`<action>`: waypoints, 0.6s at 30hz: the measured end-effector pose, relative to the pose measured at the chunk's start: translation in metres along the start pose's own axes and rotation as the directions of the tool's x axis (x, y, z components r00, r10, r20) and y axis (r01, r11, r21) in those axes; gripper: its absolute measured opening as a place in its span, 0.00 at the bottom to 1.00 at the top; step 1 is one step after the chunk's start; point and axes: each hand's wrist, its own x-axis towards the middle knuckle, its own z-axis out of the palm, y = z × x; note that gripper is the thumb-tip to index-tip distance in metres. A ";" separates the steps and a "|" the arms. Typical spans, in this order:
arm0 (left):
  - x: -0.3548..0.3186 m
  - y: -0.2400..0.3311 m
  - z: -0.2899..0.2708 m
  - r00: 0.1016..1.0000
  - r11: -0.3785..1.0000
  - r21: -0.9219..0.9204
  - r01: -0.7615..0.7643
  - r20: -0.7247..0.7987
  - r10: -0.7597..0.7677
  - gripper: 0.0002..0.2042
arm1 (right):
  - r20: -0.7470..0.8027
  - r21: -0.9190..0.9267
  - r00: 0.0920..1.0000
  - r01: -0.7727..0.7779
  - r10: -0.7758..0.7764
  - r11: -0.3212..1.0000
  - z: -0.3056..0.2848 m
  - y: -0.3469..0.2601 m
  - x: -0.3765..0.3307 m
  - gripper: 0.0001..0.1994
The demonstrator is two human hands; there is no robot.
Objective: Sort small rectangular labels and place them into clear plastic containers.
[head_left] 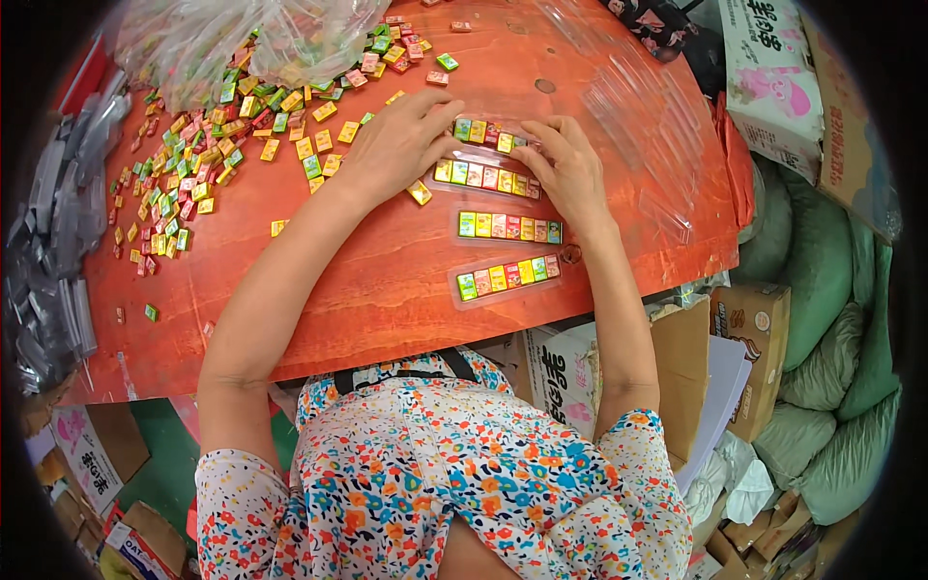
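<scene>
My left hand (404,140) has its thumb and fingers closed around the left end of a short row of small colourful boxes (486,134). Thumb and forefinger of my right hand (572,172) pinch the right end of the same row. Green, yellow and red boxes show between the hands, while the fingertips cover both ends. Just nearer to me lies a clear plastic tray (488,181) filled with a row of boxes. Two more filled trays, a middle one (510,228) and a slightly tilted near one (507,278), lie below it.
Loose small boxes (193,174) spread over the left of the red table (377,300). A clear plastic bag (251,43) sits at the back left. Empty clear trays (643,121) lie at the right. Dark plastic pieces (53,232) line the left edge; cartons (749,353) and green sacks (822,261) stand right.
</scene>
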 end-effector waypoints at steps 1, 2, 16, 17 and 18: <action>-0.004 -0.001 -0.002 0.997 0.989 0.128 -0.072 -0.017 0.075 0.26 | 0.006 -0.024 1.000 -0.006 0.007 1.000 0.001 -0.003 0.001 0.18; -0.007 -0.001 -0.003 0.988 0.957 0.256 -0.140 -0.024 0.151 0.30 | 0.006 -0.021 1.000 -0.004 0.005 1.000 0.004 -0.006 0.004 0.18; -0.014 0.007 -0.001 0.955 0.911 0.366 -0.191 0.284 0.086 0.49 | 0.303 -0.204 0.928 0.286 -0.218 0.936 0.017 -0.013 -0.004 0.32; -0.014 0.008 -0.001 0.954 0.910 0.369 -0.189 0.289 0.081 0.50 | 0.302 -0.205 0.928 0.285 -0.216 0.936 0.017 -0.013 -0.005 0.32; -0.013 0.009 -0.002 0.953 0.910 0.367 -0.191 0.290 0.083 0.50 | 0.320 -0.213 0.926 0.279 -0.203 0.936 0.017 -0.012 -0.006 0.33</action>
